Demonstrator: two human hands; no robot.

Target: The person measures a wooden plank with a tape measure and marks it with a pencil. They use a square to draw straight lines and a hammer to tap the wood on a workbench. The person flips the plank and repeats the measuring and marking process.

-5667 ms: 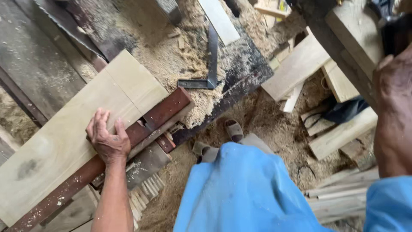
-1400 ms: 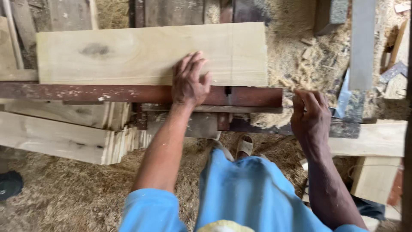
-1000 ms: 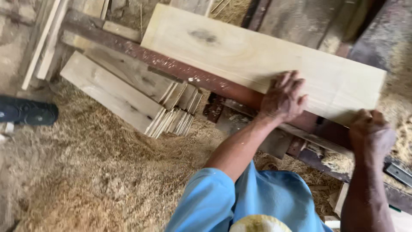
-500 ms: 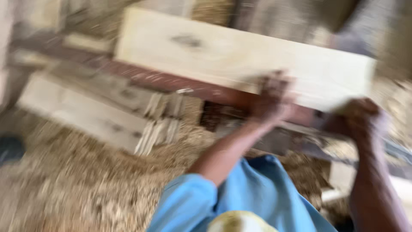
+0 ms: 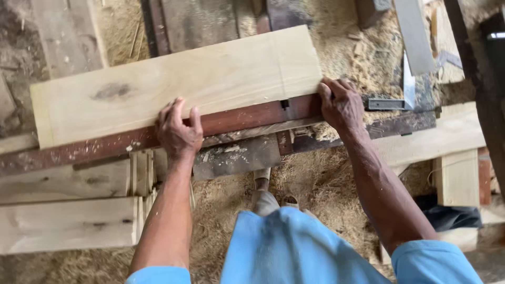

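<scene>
**Both hands on the pale board**

Here, the left hand (image 5: 179,131) lies with fingers spread flat over the near edge of the pale wooden board (image 5: 179,84) and the rusty red rail (image 5: 105,144) under it. The right hand (image 5: 342,105) curls its fingers around the board's near right corner, apparently gripping it. The board lies across the sawdust-strewn workbench (image 5: 336,31), a metal square (image 5: 405,94) just right of it. Stacked planks (image 5: 63,221) lie below the rail's left end.
</scene>
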